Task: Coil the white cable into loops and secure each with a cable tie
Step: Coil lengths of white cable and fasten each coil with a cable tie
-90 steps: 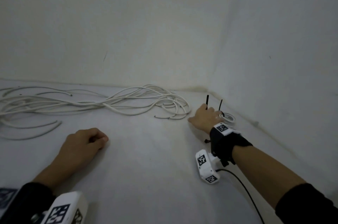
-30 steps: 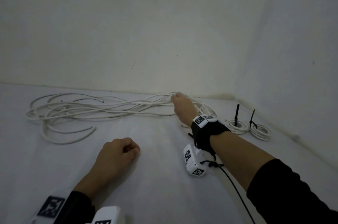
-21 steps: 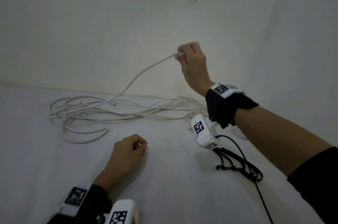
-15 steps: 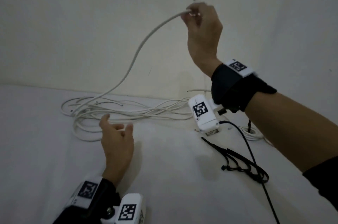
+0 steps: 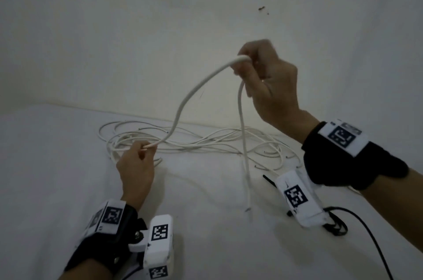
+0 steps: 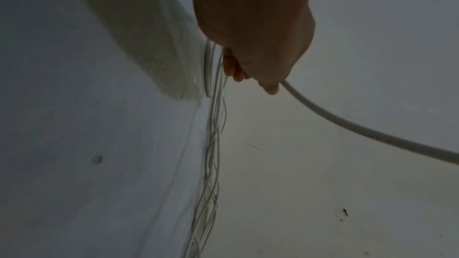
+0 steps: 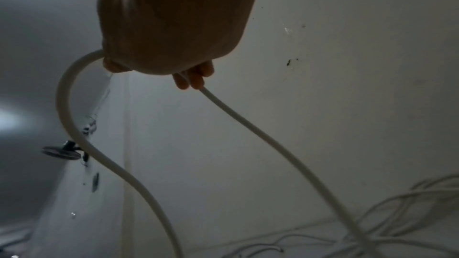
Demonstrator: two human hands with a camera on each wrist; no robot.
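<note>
While raised over the bench (image 5: 68, 165), right hand (image 5: 270, 87) clenched round a bend of the white cable (image 5: 190, 94); left hand (image 5: 137, 165) pinching its end low, near the loose pile (image 5: 217, 142). Light, springy, probably smooth: best gripped close to each bend, keeping loops from unwinding.

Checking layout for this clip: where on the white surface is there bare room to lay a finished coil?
Bare: the white surface left of the left hand, and between both wrists. Crowded: the loose cable pile along the wall, and black ties under the right hand.
</note>
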